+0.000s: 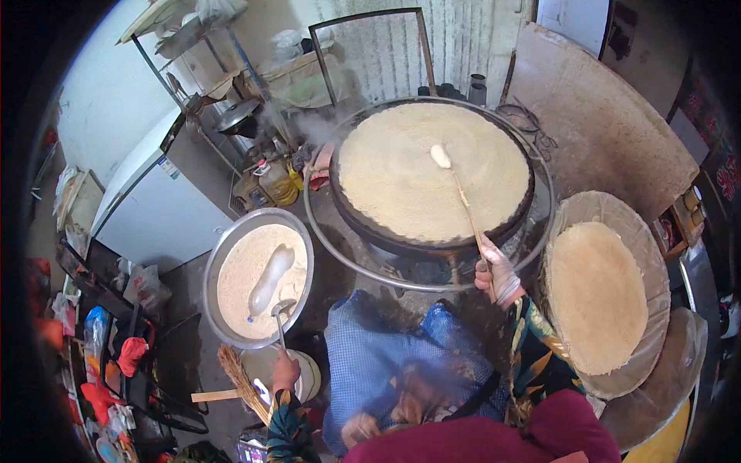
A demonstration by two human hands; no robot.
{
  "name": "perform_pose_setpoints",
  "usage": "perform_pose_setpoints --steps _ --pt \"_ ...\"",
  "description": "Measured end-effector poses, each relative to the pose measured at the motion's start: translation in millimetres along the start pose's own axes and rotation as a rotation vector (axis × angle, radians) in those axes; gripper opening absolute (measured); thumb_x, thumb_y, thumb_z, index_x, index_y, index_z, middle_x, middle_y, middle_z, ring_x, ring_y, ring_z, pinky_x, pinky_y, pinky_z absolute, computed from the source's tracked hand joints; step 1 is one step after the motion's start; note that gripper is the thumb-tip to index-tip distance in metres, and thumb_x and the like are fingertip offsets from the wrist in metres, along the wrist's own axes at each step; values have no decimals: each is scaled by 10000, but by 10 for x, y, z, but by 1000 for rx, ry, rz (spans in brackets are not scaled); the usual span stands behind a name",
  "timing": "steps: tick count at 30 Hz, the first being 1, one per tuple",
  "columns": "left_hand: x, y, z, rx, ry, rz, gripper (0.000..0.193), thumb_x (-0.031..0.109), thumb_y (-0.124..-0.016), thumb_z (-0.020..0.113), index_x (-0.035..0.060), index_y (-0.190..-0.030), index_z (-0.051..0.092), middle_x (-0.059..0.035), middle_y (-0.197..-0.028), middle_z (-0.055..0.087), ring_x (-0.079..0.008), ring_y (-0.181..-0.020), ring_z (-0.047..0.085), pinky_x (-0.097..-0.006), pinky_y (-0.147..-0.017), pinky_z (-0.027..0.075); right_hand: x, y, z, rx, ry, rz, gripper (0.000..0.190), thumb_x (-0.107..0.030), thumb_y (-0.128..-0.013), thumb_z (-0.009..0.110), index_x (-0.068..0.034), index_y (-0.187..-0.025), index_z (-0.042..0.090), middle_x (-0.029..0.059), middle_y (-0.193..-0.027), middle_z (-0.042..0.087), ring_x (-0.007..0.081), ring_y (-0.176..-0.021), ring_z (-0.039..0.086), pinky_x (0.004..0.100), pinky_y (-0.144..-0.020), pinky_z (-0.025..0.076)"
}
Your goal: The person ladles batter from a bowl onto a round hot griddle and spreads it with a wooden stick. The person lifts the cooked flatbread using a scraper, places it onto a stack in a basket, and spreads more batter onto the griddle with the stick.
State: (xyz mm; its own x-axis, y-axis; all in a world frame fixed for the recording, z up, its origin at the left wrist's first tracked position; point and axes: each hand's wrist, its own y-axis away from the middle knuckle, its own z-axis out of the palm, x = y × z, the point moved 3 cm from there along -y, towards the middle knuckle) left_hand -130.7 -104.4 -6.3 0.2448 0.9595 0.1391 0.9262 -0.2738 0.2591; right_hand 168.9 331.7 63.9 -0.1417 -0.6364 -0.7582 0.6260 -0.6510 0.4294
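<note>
My right hand [496,271], in a pale thin glove that leaves fingertips bare, grips a long wooden stick [465,201]. At its far end a pale rounded pad [440,156] rests on the beige batter layer [393,173] that covers most of a large round griddle [334,199]. The griddle's dark rim shows around the batter. To the left, my left hand [285,371] is closed around the handle of a metal ladle [283,308]. The ladle's bowl lies in a metal basin [211,289] of beige batter [240,263], beside a clear plastic bottle [273,276].
A metal ring rail [405,285] circles the griddle. On the right, a lined basket [602,207] holds round thin flatbreads [599,298]. Below the basin stand a white bucket [310,376] and a straw brush [240,370]. An oil jug [278,184] is near a white freezer [165,214].
</note>
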Motion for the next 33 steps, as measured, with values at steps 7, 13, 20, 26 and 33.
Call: perform_pose_setpoints --steps 7,13,20,26,33 --pt "-100 -2 225 -31 164 76 385 64 -798 480 14 -1172 406 -257 -986 575 -411 -948 555 -483 -808 437 556 127 227 213 -301 -246 436 -213 -890 516 -279 -1308 410 -14 -540 438 99 -353 366 256 -315 345" --pt "-550 348 549 360 494 328 552 11 -815 469 23 -1334 280 -238 -1011 575 -390 -913 561 -420 -766 453 491 -89 539 136 -165 -10 441 -203 -877 548 -322 -1286 433 17 -534 458 125 -352 392 290 -312 361" --pt "358 437 -366 50 1489 8 590 51 -880 392 128 -1410 145 -11 -677 405 -63 -476 373 -189 -358 299 474 -307 560 44 -223 56 443 -205 -885 522 -329 -1297 413 5 -523 430 116 -351 377 280 -306 323" --pt "1514 41 -930 -265 1644 139 613 47 -878 401 179 -1420 148 -1 -665 377 -65 -451 328 -181 -365 281 663 -92 718 48 -356 -155 455 -236 -905 471 -340 -1331 349 -14 -545 406 91 -374 336 250 -347 299" --pt "3371 -440 -1009 -491 1280 580 632 34 -855 414 152 -1421 159 8 -639 403 -84 -460 370 -225 -394 325 787 146 702 67 -308 -154 454 -198 -908 469 -295 -1335 354 7 -556 406 94 -377 334 250 -347 289"
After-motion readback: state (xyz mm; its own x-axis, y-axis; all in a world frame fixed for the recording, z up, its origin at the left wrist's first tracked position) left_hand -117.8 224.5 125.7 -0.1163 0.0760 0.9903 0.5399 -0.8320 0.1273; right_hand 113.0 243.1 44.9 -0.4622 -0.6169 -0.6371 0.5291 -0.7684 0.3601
